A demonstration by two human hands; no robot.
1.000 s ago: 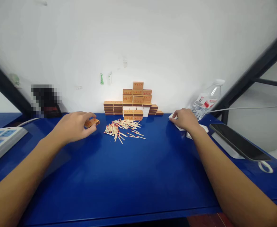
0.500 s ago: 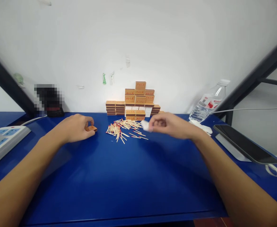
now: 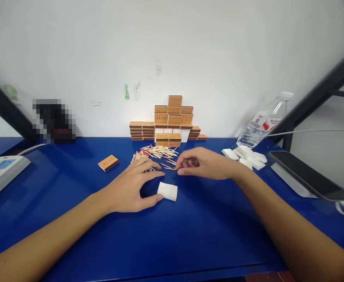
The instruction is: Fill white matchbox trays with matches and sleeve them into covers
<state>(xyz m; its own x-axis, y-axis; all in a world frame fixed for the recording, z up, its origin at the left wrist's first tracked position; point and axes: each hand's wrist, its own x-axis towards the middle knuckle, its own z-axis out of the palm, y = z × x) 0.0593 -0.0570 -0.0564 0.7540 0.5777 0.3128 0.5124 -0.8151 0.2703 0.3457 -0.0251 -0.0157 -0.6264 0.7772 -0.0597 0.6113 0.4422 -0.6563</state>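
A small white matchbox tray (image 3: pixel 168 190) lies on the blue table in front of the matches. My left hand (image 3: pixel 133 184) is open beside it, thumb at the tray's left edge and fingers spread above. Loose red-tipped matches (image 3: pixel 158 151) are heaped behind, partly covered by that hand. At the heap's right side, my right hand (image 3: pixel 204 164) has thumb and forefinger pinched close to the end of a match; whether the match is between them is hard to make out. A closed orange matchbox (image 3: pixel 108 163) rests alone to the left.
Stacked matchboxes (image 3: pixel 174 117) stand against the wall behind the matches. To the right are several white trays (image 3: pixel 248 154), a tilted water bottle (image 3: pixel 263 121) and a phone (image 3: pixel 307 174). A power strip (image 3: pixel 4 172) sits at the left edge.
My left hand has let go of the orange matchbox and moved right. The white tray has left my right hand and now lies on the table. The view has shifted slightly.
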